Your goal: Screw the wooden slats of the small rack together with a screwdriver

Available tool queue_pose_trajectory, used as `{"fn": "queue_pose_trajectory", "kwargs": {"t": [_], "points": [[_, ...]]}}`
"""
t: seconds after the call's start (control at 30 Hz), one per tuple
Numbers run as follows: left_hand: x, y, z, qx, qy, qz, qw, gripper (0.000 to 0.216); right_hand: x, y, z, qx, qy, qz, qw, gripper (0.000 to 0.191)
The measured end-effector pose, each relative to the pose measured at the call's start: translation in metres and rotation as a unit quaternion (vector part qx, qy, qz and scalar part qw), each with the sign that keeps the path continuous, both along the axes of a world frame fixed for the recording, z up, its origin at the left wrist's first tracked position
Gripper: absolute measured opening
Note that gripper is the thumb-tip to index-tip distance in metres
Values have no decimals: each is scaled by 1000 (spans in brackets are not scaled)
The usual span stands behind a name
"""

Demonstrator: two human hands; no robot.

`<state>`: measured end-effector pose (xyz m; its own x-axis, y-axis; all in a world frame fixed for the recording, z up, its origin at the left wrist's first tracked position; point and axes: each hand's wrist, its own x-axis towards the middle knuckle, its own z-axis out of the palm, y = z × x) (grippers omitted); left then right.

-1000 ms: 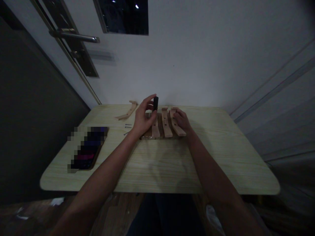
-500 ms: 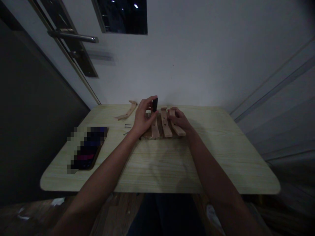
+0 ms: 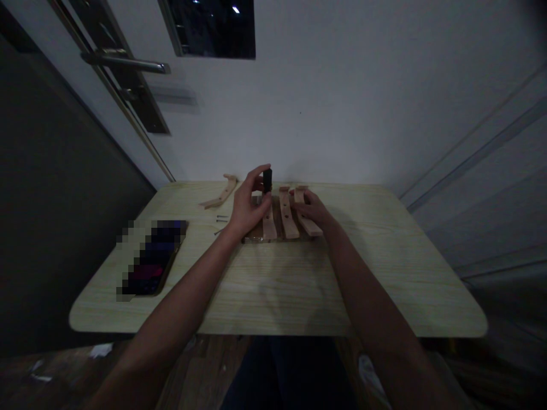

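My left hand (image 3: 247, 202) pinches a small black handle (image 3: 267, 179), held upright over the far end of a set of wooden slats (image 3: 285, 219) on the light wood table (image 3: 273, 285). The slats lie side by side, each with a small hole. My right hand (image 3: 313, 208) rests curled on the rightmost slat (image 3: 308, 221), fingers pressing it down. What lies under the black handle's lower end is hidden by my fingers.
A curved wooden piece (image 3: 222, 193) lies at the table's far left. Small dark screws (image 3: 221, 219) sit left of my left hand. A dark blurred-out flat object (image 3: 150, 259) lies near the left edge. A white wall and a door handle (image 3: 128, 61) stand behind.
The black handle in my left hand has turned slightly and shifted a little left. My right hand has slid slightly inward on the slat.
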<state>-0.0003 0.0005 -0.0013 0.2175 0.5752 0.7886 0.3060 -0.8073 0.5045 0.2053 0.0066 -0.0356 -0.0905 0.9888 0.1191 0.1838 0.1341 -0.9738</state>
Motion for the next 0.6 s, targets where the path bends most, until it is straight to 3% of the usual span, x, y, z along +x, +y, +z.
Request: {"fn": "queue_pose_trajectory", "kwargs": {"t": [0.37,0.6], "points": [[-1,5,-1,34,-18,56,998,48,-2,-4,5,-10,-5,-2,1000,39],[0,4,-1,18,-30,39,999,54,-1,-2,2,-2,0,-11,1000,39]]}}
